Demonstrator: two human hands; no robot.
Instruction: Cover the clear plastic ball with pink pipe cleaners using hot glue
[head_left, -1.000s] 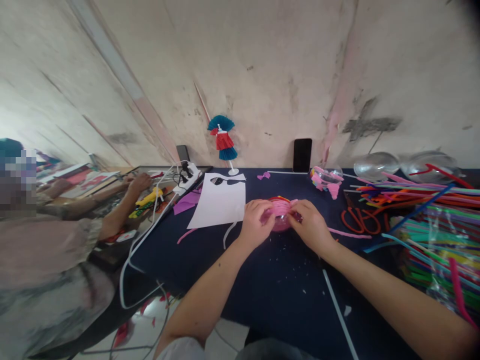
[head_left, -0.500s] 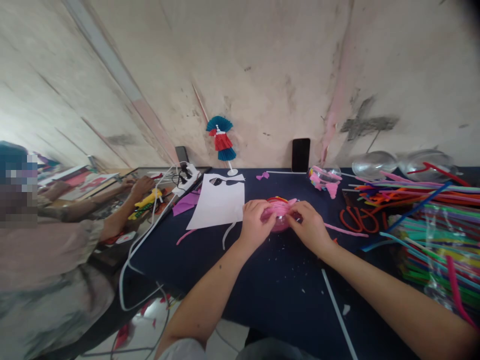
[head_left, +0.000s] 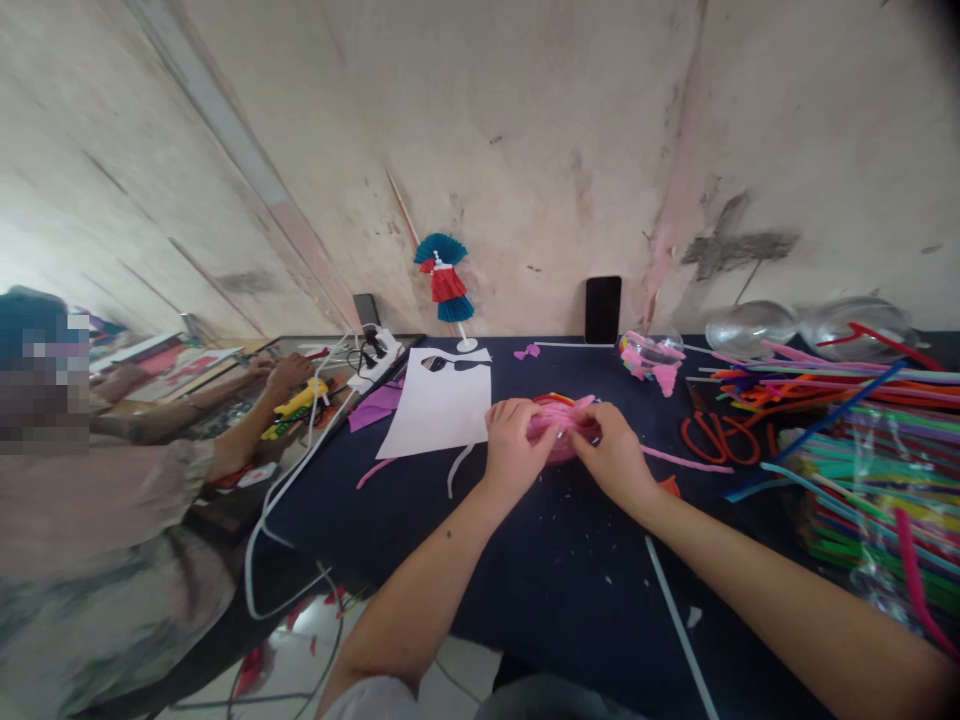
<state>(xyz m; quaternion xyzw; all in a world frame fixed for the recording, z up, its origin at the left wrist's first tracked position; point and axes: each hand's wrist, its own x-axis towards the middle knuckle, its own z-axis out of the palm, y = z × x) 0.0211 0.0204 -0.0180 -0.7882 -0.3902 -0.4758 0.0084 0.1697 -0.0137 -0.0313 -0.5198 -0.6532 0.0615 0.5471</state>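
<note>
My left hand (head_left: 516,442) and my right hand (head_left: 613,448) meet over a rounded piece covered in pink pipe cleaners (head_left: 561,412). Fingers and thumbs of both are closed on it from either side, with the thumbs near its front. A shiny, see-through surface shows below the pink strands, and red and yellow edge its far side. My fingers hide much of the piece. Past my right hand, a pink pipe cleaner (head_left: 694,461) lies on the dark blue table (head_left: 525,580). Near my right wrist is a small orange piece (head_left: 670,486).
White paper (head_left: 439,410) lies left of my hands. Orange-handled scissors (head_left: 720,437) and many coloured pipe cleaners (head_left: 877,500) are on the right. A phone (head_left: 602,310) leans on the wall behind, near a paper-skirted figure (head_left: 448,285). At left, a co-worker (head_left: 112,530) reaches over another table.
My thumbs have drawn a little closer together over the pink piece. More of the orange piece shows by my right wrist. The whole view has shifted slightly.
</note>
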